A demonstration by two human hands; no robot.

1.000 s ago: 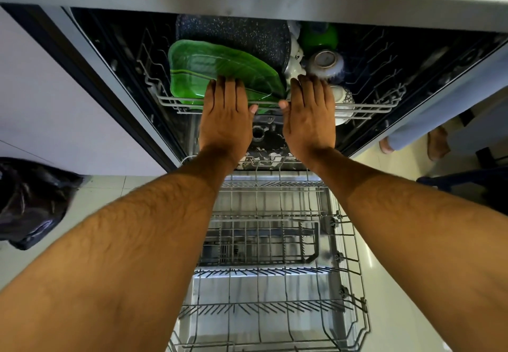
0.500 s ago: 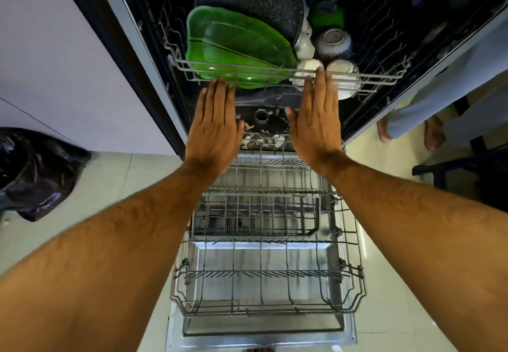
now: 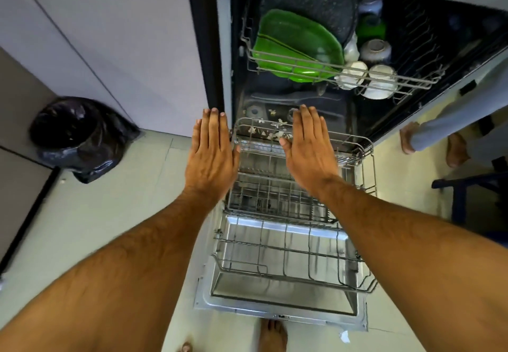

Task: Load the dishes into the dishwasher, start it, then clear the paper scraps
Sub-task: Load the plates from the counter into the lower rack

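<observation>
The dishwasher stands open with its door [image 3: 280, 307] folded down. Its upper rack [image 3: 343, 72] sits inside and carries a green plate [image 3: 291, 46], a dark speckled pan [image 3: 316, 2], a green cup [image 3: 371, 28] and white and grey bowls [image 3: 380, 82]. The lower rack [image 3: 297, 255] is pulled out over the door and holds no dishes. My left hand [image 3: 213, 153] and my right hand [image 3: 310, 148] hover flat, fingers straight, above the lower rack's far end, holding nothing. White paper scraps [image 3: 270, 129] lie at the tub's front edge between my hands.
A black-bagged bin [image 3: 79, 137] stands on the tiled floor at left, beside pale cabinet fronts [image 3: 123, 49]. Another person's feet [image 3: 409, 137] and trouser leg are at right, near a dark chair frame [image 3: 467, 186]. A paper scrap [image 3: 343, 336] lies by the door's corner. My bare foot [image 3: 272, 335] is below.
Both hands have left the upper rack's front rail, which slid into the tub, and drawn back and down over the lower rack. The view has tilted down.
</observation>
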